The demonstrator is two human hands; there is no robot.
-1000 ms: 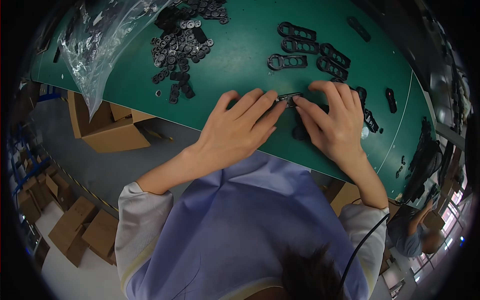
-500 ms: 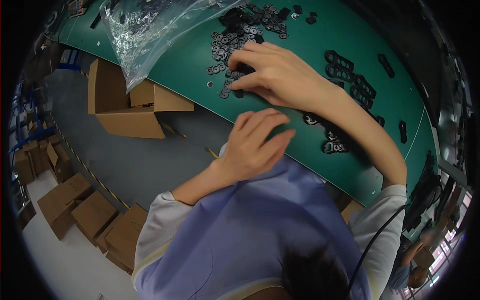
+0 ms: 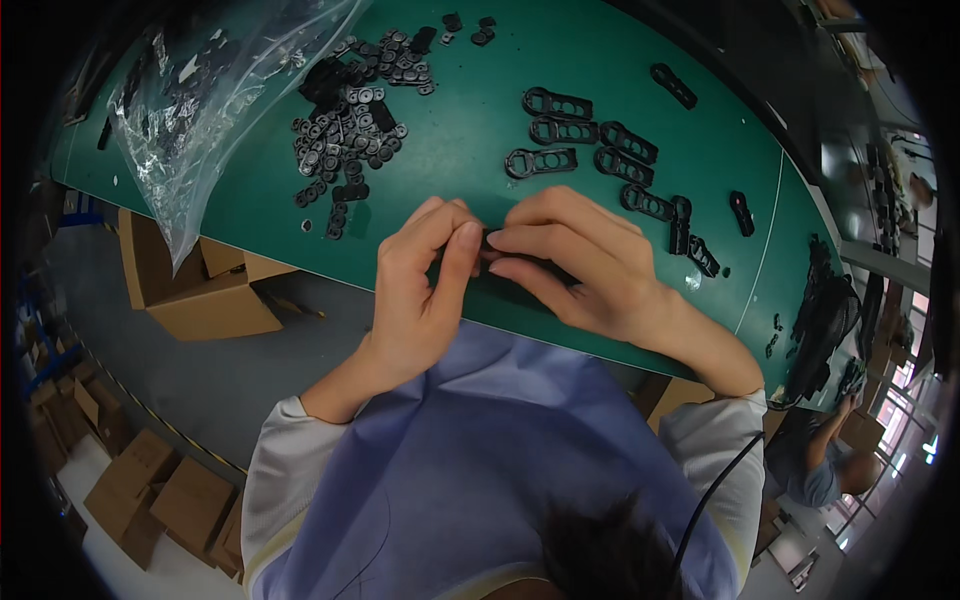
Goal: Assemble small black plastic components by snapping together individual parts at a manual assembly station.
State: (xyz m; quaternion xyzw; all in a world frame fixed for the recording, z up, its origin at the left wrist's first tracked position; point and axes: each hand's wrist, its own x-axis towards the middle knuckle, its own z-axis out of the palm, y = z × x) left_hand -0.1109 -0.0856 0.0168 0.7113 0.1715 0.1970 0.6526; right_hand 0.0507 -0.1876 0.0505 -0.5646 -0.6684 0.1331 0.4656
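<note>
L hand (image 3: 416, 272) & R hand (image 3: 592, 262) pinch 1 sm. black part (image 3: 487, 240), mostly hidden; prob. best: brace w/ L, adjust gently w/ R.

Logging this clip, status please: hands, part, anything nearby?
Left hand and right hand pinched close. Small dark part between them, mostly hidden. Black frames lie beyond.

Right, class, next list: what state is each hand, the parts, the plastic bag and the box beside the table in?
Left hand: fingers curled, pinching
Right hand: fingers bent, pinching
Small dark piece: held between both hands, mostly hidden
Black frames: lying flat, spread out
Small black parts: loose, heaped
Plastic bag: overhanging the table; seal unclear
Cardboard box: open
</note>
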